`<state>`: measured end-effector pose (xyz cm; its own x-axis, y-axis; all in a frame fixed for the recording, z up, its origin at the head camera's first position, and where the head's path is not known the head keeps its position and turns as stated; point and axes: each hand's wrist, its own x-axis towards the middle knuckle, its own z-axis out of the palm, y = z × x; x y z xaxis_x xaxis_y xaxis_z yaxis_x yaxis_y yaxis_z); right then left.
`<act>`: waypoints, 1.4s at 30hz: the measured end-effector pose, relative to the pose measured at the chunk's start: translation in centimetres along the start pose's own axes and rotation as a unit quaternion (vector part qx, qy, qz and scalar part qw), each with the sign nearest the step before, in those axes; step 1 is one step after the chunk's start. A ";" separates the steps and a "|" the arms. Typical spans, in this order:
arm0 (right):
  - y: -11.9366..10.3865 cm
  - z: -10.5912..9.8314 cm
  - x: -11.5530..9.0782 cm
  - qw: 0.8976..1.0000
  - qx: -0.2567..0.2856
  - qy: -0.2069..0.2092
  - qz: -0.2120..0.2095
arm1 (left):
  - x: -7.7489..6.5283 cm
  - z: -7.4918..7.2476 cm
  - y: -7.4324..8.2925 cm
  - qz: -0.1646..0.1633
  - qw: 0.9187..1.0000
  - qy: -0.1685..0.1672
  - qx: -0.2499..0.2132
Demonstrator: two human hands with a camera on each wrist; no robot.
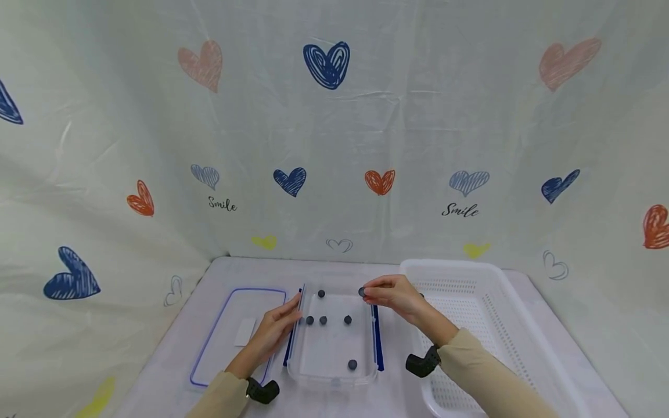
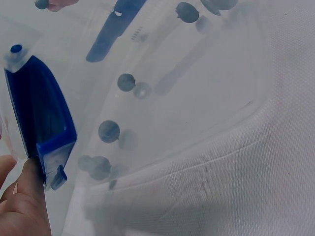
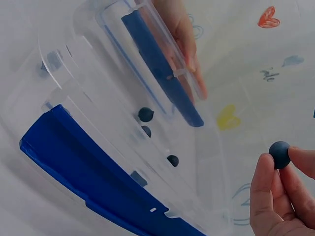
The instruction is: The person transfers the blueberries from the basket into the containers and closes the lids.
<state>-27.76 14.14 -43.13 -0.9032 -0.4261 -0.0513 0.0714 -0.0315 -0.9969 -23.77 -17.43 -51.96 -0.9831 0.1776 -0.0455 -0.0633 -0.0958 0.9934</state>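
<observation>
A clear plastic box (image 1: 334, 381) with dark blue side latches stands in front of me. On its floor lie several small dark blue-grey balls (image 1: 352, 364), spread apart. My right hand (image 1: 394, 295) pinches one more such ball (image 3: 279, 154) between thumb and fingertips, above the box's far right corner. My left hand (image 1: 274, 328) lies along the box's left side, fairly straight fingers touching the outside by the blue latch (image 2: 49, 108).
A white perforated basket (image 1: 502, 278) stands to the right, partly behind my right forearm. On the left lies a clear lid (image 1: 222, 325) with a blue rim and a white label. A curtain (image 1: 334, 133) printed with hearts hangs behind the table.
</observation>
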 end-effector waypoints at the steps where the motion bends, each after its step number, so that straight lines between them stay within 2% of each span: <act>1: 0.1 0.1 0.1 1.000 -0.001 -0.001 0.001 | 0.1 0.1 0.1 -0.001 1.000 0.001 0.001; 9: 1.1 1.3 0.3 1.000 -0.020 -0.009 0.010 | 0.2 0.2 0.1 -0.008 1.000 -0.001 -0.004; 16: 0.5 0.7 0.1 0.999 -0.045 0.001 0.004 | 0.2 0.2 0.1 -0.002 1.000 -0.005 0.004; 24: -0.7 -1.3 -0.4 0.999 -0.024 0.029 -0.014 | 0.3 0.1 0.3 -0.004 1.000 -0.002 -0.009; 31: -1.3 -3.6 -1.1 0.998 0.004 0.067 -0.021 | 0.2 0.0 0.2 -0.005 1.000 0.003 -0.001; 38: -1.3 -5.9 -1.8 0.994 0.003 0.106 -0.024 | 0.2 -0.2 -0.1 -0.003 1.000 -0.005 0.010; 42: -0.8 -7.2 -2.0 0.992 0.001 0.120 -0.031 | 0.2 -0.3 -0.2 -0.007 1.000 0.001 -0.001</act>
<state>-29.03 21.58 -42.68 -0.9808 -0.1951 -0.0017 0.0122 -0.0528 -0.9985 -23.99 -17.62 -52.23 -0.9824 0.1771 -0.0588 -0.0767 -0.0955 0.9925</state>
